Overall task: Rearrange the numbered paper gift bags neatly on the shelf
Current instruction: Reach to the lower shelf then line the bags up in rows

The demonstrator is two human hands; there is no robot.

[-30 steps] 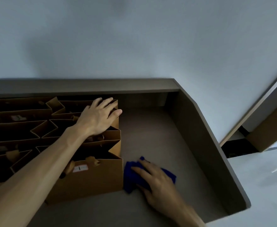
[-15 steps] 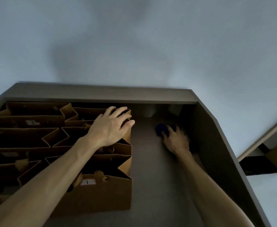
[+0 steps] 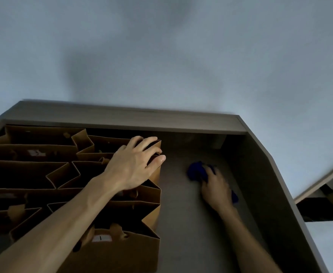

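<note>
Right hand (image 3: 215,189) drawn nearer, blue cloth (image 3: 196,171) underneath

Left hand (image 3: 136,162): palm down, fingers spread and slightly curled, thumb out to right, wrist straight. Left forearm bare, runs long diagonal from bottom-left corner up toward centre. Right hand (image 3: 215,187): palm down, flat, fingers pointing up-left, motion-blurred so finger detail unclear. Right forearm bare, enters from bottom edge right of centre, angles up-left to wrist. Hands well apart, left reaching further forward than right.
</note>
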